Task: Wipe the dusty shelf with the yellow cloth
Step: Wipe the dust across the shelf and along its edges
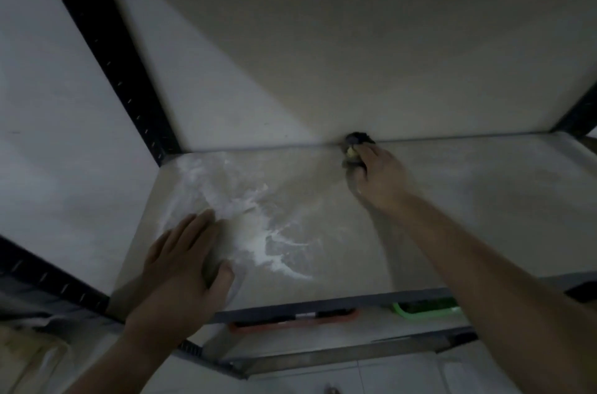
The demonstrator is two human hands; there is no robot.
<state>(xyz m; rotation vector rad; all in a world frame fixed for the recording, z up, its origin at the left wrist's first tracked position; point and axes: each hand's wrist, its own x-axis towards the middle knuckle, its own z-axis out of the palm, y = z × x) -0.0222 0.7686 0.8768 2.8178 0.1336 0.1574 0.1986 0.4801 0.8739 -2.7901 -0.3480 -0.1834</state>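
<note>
Head view, dim light, looking down into a metal rack. Shelf is a pale board with white dust smeared in streaks across its left half, thickest from the back-left corner down toward the front middle; right half looks mostly bare, faint haze only. Right hand is reached far in, at the back edge of the shelf where it meets the wall, fingers clenched around the yellow cloth. Cloth is bunched up, only a small yellow patch shows, the rest looks dark or shadowed, blurred; it sits pressed on the shelf right at the rear seam, roughly centre of the shelf's width. Left hand lies flat, palm down, on the front-left part of the shelf, fingers spread and released, holding nothing, fingertips touching the edge of the dust smear. Black perforated upright runs diagonally at the back-left corner, another dark frame piece at far right. Below the shelf's front rail a lower level shows an orange-red tray and a green tray, both partly hidden by the rail. Tiled floor visible at the bottom.
</note>
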